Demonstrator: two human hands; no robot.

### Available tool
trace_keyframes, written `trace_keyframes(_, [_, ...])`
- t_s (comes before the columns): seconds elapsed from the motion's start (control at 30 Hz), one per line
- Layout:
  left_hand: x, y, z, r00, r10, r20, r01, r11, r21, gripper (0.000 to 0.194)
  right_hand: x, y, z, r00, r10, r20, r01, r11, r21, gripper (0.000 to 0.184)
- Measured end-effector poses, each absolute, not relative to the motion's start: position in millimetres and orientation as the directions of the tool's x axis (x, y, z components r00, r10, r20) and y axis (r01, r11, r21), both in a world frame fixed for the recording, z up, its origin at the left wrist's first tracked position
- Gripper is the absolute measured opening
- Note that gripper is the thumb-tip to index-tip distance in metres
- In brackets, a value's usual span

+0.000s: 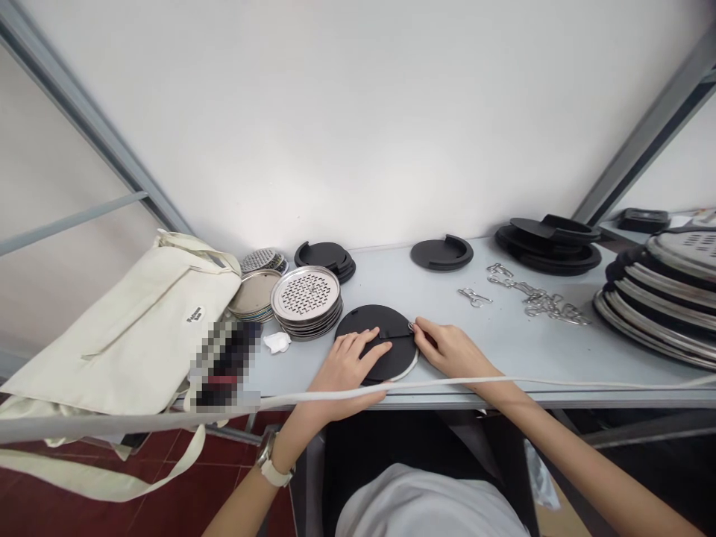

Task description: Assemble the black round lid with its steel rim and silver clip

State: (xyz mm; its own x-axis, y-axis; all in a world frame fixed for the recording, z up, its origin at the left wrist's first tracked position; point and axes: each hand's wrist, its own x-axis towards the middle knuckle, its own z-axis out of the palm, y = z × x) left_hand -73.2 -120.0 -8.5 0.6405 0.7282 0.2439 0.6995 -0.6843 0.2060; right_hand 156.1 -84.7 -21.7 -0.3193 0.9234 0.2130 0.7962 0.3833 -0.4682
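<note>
right hand (450, 350): fingers pinched on a small metal bit (411, 327) at the right edge of the black disc (398, 361).
left hand (350, 365): fingers spread and laid flat on the disc's near left part.
disc: flat on the table (385, 283), close to its front edge; dark strap (396, 335) on top, pale rim showing at lower right.
cord (139, 424): runs across the view along the front edge, in front of both arms.
left of disc: tight; grater stack (306, 298) just beside it, white scrap (277, 342) near.
behind disc: bare strip back to the wall (358, 112), between the left lids (324, 257) and the single lid (441, 253).
right of disc: open past the right hand, clips (551, 306) scattered farther back.
right end: tall stack (660, 298) close to the front edge, black lids (548, 250) behind.
left end: bag (128, 321) fills the corner, overhanging the front edge.
</note>
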Motion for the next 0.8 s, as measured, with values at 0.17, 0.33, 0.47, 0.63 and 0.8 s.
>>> trace_keyframes(0.17, [-72.5, -120.6, -6.9, 0.634, 0.736, 0.238, 0.706, -0.677, 0.211, 0.057, 156.1, -85.4, -22.2, -0.313, 0.923, 0.222, 0.798, 0.383, -0.465, 0.025])
trace_keyframes(0.33, [-72.2, -121.0, -6.3, 0.636, 0.736, 0.232, 0.705, -0.676, 0.213, 0.059, 156.2, -85.8, -23.1, -0.309, 0.922, 0.235, 0.804, 0.385, -0.454, 0.025])
trace_keyframes(0.47, [-71.8, -121.6, -4.9, 0.635, 0.735, 0.239, 0.701, -0.678, 0.221, 0.056, 156.9, -86.0, -23.6, -0.310, 0.920, 0.239, 0.806, 0.388, -0.447, 0.026])
trace_keyframes(0.63, [-71.6, -121.5, -3.6, 0.638, 0.737, 0.222, 0.704, -0.676, 0.220, 0.057, 157.6, -85.3, -24.1, -0.312, 0.919, 0.241, 0.799, 0.391, -0.458, 0.025])
trace_keyframes(0.8, [-72.2, -121.1, -3.9, 0.647, 0.727, 0.231, 0.690, -0.687, 0.229, 0.057, 157.6, -86.5, -22.9, -0.313, 0.917, 0.247, 0.780, 0.397, -0.484, 0.025])
